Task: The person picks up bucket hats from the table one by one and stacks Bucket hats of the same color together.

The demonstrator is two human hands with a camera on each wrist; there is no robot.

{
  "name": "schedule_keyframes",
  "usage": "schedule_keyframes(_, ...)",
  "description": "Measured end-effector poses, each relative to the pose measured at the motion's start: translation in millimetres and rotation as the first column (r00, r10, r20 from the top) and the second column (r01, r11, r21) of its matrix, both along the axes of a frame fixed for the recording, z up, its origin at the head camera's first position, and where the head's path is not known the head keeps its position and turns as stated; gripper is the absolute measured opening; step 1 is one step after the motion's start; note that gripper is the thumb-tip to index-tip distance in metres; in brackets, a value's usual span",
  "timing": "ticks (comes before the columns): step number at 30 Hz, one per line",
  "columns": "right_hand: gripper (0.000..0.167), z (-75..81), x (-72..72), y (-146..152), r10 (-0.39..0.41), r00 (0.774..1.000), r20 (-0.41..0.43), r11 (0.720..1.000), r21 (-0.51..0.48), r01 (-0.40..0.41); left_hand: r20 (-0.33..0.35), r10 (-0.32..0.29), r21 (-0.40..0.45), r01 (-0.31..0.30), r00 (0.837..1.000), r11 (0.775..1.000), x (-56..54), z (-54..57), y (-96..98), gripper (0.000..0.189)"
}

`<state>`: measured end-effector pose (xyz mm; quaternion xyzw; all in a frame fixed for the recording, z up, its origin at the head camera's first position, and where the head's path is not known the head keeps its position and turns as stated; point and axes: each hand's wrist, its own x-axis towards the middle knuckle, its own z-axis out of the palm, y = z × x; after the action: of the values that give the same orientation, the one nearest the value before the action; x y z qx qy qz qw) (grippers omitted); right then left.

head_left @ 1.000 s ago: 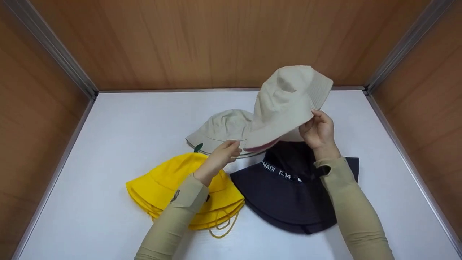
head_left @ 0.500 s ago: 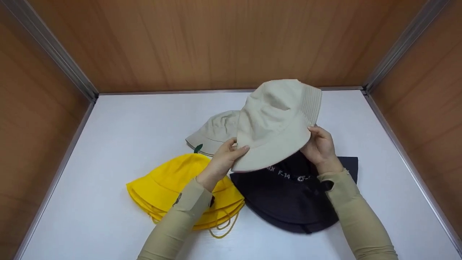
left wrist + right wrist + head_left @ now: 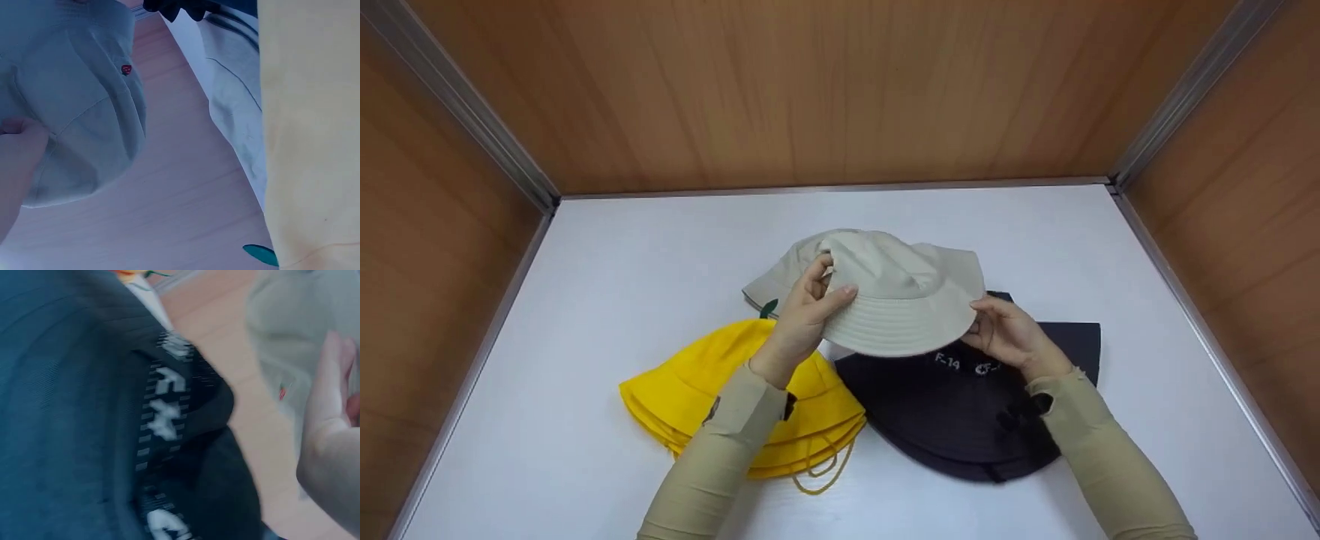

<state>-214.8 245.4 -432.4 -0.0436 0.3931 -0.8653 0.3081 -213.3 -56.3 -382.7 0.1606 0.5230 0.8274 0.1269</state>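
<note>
A pale beige bucket hat (image 3: 885, 326), crown up and stitched brim toward me, is held between both hands in the head view. My left hand (image 3: 795, 322) grips its left side, thumb on top near where crown meets brim. On the right, my right hand (image 3: 1012, 334) pinches the brim edge. A small red motif (image 3: 126, 70) shows on the hat's crown in the left wrist view. Behind and partly covered by it lies another beige hat (image 3: 791, 274) with a green leaf (image 3: 769, 308). The held hat overlaps the top of a dark navy hat (image 3: 952, 420) with white lettering.
Stacked yellow hats (image 3: 690, 367) with a loose cord (image 3: 814, 491) lie at front left, under my left forearm. The navy hat sits front right, beneath the right hand. Wood-grain panels (image 3: 840, 90) wall in the white table (image 3: 622, 247) at the back and sides.
The beige hat has come down and left from its raised, tilted pose, its brim turned toward me. My left hand, free of it at first, has taken hold of its left side.
</note>
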Motion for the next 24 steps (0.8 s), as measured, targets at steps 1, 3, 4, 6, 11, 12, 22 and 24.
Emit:
schedule_keyframes(1, 0.038, -0.3, -0.1, -2, 0.041, 0.999, -0.015, 0.997, 0.069, -0.040, -0.012, 0.008, 0.018, -0.008, 1.000, 1.000, 0.5, 1.7, -1.8, 0.033)
schedule_keyframes(3, 0.036, 0.3, -1.3, -5, 0.107, 0.994, -0.035, 0.967, 0.234, -0.096, -0.023, 0.027, 0.064, -0.025, 0.999, 0.998, 0.9, 5.2, -5.6, 0.033)
schedule_keyframes(4, 0.036, 1.1, -2.5, -5, 0.124, 0.991, -0.043, 0.938, 0.331, -0.103, -0.025, 0.035, 0.087, -0.033, 0.999, 0.996, 0.7, 7.0, -8.0, 0.033)
schedule_keyframes(6, 0.035, 3.7, -5.0, -7, 0.126, 0.989, -0.073, 0.861, 0.504, -0.072, -0.037, 0.038, 0.136, -0.033, 0.999, 0.990, -0.1, 10.0, -13.4, 0.033)
schedule_keyframes(11, 0.027, 13.2, -14.9, -10, 0.019, 0.977, -0.210, 0.747, 0.653, 0.126, -0.085, 0.020, 0.250, 0.002, 0.996, 0.968, -0.7, 16.7, -25.5, 0.037)
schedule_keyframes(12, 0.023, 15.0, -17.4, -11, 0.002, 0.971, -0.241, 0.748, 0.644, 0.158, -0.097, 0.016, 0.267, 0.011, 0.995, 0.964, -0.4, 18.2, -27.0, 0.039)
schedule_keyframes(22, 0.056, 14.3, -33.6, -40, 0.265, 0.937, -0.228, 0.734, 0.677, -0.043, -0.192, -0.014, 0.317, 0.075, 0.981, 0.945, 8.4, 33.8, -31.2, 0.040)
schedule_keyframes(24, 0.054, 12.7, -34.4, -39, 0.295, 0.934, -0.200, 0.750, 0.655, -0.097, -0.199, -0.022, 0.326, 0.088, 0.980, 0.941, 9.3, 35.0, -31.6, 0.039)
